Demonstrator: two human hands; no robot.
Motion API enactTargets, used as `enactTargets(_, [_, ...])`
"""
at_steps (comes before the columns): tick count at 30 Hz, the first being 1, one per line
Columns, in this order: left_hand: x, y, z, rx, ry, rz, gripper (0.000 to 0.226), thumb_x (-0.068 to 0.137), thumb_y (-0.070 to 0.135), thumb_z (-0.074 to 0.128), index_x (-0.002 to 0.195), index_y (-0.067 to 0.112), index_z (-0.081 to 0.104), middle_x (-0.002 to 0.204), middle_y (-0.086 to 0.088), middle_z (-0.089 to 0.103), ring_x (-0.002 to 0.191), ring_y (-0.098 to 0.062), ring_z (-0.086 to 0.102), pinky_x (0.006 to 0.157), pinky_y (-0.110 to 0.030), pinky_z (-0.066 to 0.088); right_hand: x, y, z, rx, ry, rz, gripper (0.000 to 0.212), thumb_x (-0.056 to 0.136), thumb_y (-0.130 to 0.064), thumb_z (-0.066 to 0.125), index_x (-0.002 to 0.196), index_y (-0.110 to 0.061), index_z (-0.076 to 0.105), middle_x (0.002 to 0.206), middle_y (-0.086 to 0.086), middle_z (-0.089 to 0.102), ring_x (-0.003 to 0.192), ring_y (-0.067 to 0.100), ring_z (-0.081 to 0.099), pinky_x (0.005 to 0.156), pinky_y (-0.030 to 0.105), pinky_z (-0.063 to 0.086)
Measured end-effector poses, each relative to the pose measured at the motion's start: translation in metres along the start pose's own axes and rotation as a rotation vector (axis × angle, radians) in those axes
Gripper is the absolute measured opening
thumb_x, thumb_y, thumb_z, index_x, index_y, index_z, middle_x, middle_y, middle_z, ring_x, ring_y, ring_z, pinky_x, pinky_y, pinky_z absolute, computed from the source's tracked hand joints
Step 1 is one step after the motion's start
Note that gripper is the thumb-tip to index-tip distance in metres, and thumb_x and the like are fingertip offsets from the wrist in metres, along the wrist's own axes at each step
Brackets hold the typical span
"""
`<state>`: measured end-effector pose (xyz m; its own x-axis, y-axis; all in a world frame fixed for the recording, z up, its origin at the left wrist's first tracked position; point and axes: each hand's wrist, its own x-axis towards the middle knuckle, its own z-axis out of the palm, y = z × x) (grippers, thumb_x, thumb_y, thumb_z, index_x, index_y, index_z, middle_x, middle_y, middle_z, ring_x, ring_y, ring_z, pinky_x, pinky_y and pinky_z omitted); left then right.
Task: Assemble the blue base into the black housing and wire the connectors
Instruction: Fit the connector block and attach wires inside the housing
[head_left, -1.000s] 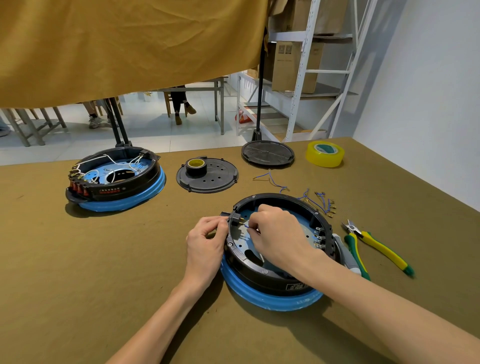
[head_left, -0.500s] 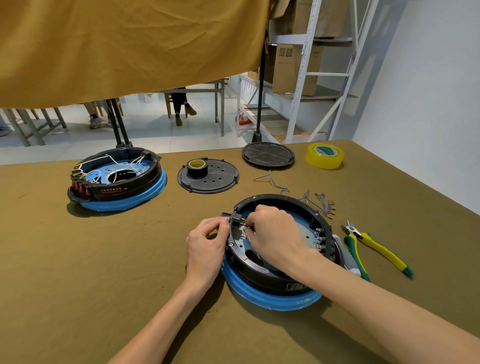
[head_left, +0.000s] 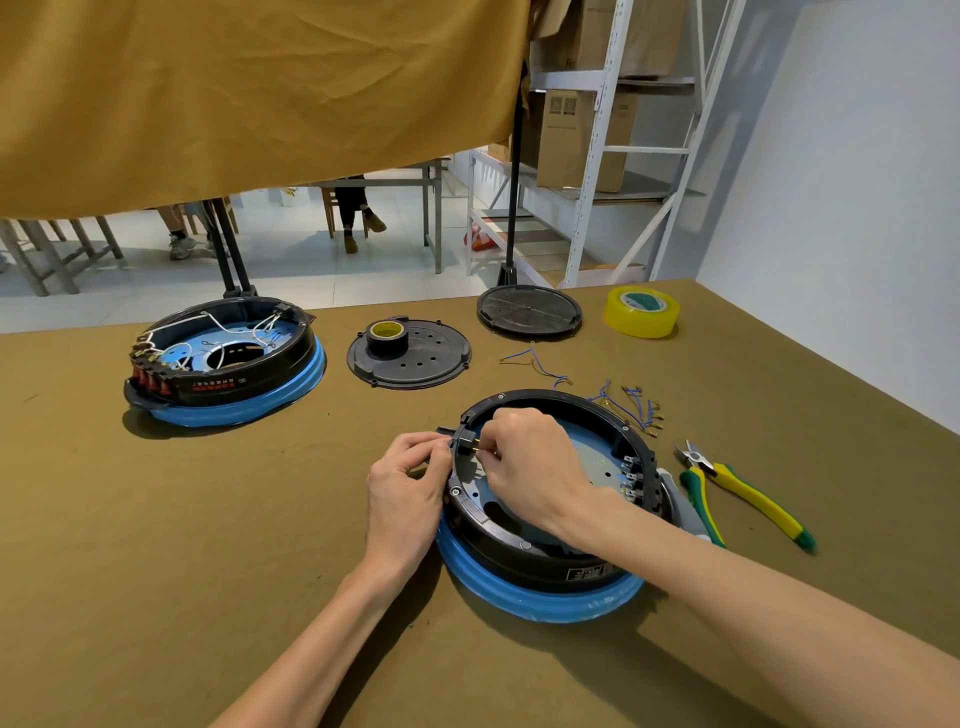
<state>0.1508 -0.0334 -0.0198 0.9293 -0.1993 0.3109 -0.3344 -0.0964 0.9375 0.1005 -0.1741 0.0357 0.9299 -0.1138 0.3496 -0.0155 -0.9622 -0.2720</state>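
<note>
The black housing (head_left: 550, 499) was seated on the blue base (head_left: 535, 597) just right of the frame's centre, lying flat on the worktop (head_left: 208, 545) with its open side up; being round, it had no long axis of its own. A small connector block (head_left: 464, 439) was set through the housing's left rim, its brass terminals pointing inward toward the right of the frame.

The left hand (head_left: 410, 493) was curled against the outer rim at that block, its grip closed on the block's outer end. The right hand (head_left: 530, 467) reached over the housing, fingertips pinched at the brass terminals; whether a wire lead was held there could not be told.

A risk was judged here: if the push were made off the terminal's line, the tab could be bent or the block driven back out through the rim, were the left hand's bracing lost.

Loose blue wire leads (head_left: 631, 408) were lying just beyond the housing toward the upper right, with cutting pliers (head_left: 748, 493) to the right. A second, wired assembly (head_left: 223, 361) was standing at the left, a black cover plate (head_left: 410, 356) with a tape roll between them, and a roll of yellow tape (head_left: 641, 312) further back.
</note>
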Motion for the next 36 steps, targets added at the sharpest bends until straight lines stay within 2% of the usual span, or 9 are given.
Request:
enactTargets(7, [0.0,0.001,0.0,0.005,-0.006,-0.001,0.021,0.1,0.019,0.062,0.093,0.036,0.072,0.108,0.009,0.069,0.1,0.002,0.065,0.083,-0.02,0.057,0.0,0.002,0.002,0.029,0.008,0.001,0.016,0.094,-0.013,0.063,0.087,-0.007,0.076,0.09,0.005,0.068,0.087,0.025,0.063,0.08,0.039,0.053])
enactTargets(14, [-0.006,0.008,0.004,0.067,0.028,-0.04,0.022,0.102,0.023,0.058,0.121,0.018,0.07,0.117,0.006,0.069,0.112,-0.007,0.062,0.102,-0.039,0.053,-0.005,0.008,-0.013,-0.059,0.07,-0.021,0.022,0.097,-0.033,0.066,0.09,-0.015,0.077,0.091,0.0,0.069,0.083,0.022,0.066,0.071,0.035,0.054])
enactTargets(17, [-0.007,0.017,0.002,0.154,0.043,0.028,0.034,0.101,0.021,0.061,0.135,0.021,0.06,0.129,0.012,0.06,0.117,0.006,0.053,0.099,-0.014,0.044,-0.018,0.028,-0.031,-0.161,0.248,0.02,0.02,0.095,-0.034,0.065,0.101,-0.016,0.072,0.097,0.001,0.064,0.086,0.023,0.062,0.071,0.033,0.046])
enactTargets(21, [-0.008,0.026,0.009,0.206,-0.125,0.086,0.04,0.098,0.018,0.064,0.136,0.03,0.058,0.129,0.019,0.053,0.118,0.02,0.046,0.089,0.0,0.039,-0.028,0.059,-0.039,-0.407,-0.012,0.221,0.034,0.099,-0.026,0.055,0.13,-0.012,0.052,0.126,0.011,0.053,0.114,0.032,0.049,0.096,0.039,0.04])
enactTargets(24, [-0.006,0.03,0.014,0.21,-0.184,0.064,0.046,0.098,0.007,0.06,0.139,0.027,0.056,0.133,0.016,0.053,0.121,0.016,0.045,0.103,-0.014,0.038,-0.027,0.066,-0.039,-0.348,-0.054,0.171,0.041,0.097,-0.015,0.058,0.137,-0.013,0.051,0.13,0.008,0.056,0.118,0.031,0.048,0.099,0.038,0.04])
enactTargets(28, [0.0,0.028,0.012,0.245,-0.224,0.07,0.054,0.096,-0.008,0.047,0.137,0.026,0.055,0.135,0.014,0.053,0.128,0.005,0.047,0.114,-0.025,0.036,-0.02,0.078,-0.043,-0.149,0.149,0.136,0.025,0.098,-0.014,0.054,0.121,-0.014,0.063,0.113,0.007,0.062,0.093,0.028,0.06,0.084,0.04,0.048])
enactTargets(32, [0.01,0.024,0.013,0.214,-0.239,0.073,0.047,0.1,-0.005,0.044,0.131,0.024,0.062,0.135,0.017,0.053,0.131,0.006,0.045,0.116,-0.028,0.037,0.007,0.109,-0.047,0.137,0.307,0.354,0.019,0.096,-0.012,0.054,0.103,-0.015,0.072,0.104,0.005,0.068,0.092,0.026,0.065,0.073,0.034,0.049])
enactTargets(34, [0.012,0.02,0.014,0.155,-0.22,0.072,0.044,0.1,-0.006,0.044,0.126,0.022,0.067,0.135,0.017,0.055,0.13,0.005,0.047,0.115,-0.031,0.041,0.023,0.132,-0.046,0.121,0.233,0.5,0.024,0.095,-0.011,0.054,0.111,-0.015,0.072,0.116,0.008,0.067,0.104,0.029,0.063,0.081,0.035,0.049])
enactTargets(36, [0.012,0.016,0.014,0.117,-0.202,0.068,0.044,0.101,-0.006,0.044,0.122,0.023,0.07,0.134,0.018,0.056,0.13,0.004,0.048,0.114,-0.034,0.043,0.03,0.155,-0.04,-0.049,-0.02,0.593,0.032,0.095,-0.017,0.058,0.125,-0.013,0.067,0.13,0.015,0.057,0.119,0.036,0.055,0.097,0.042,0.048])
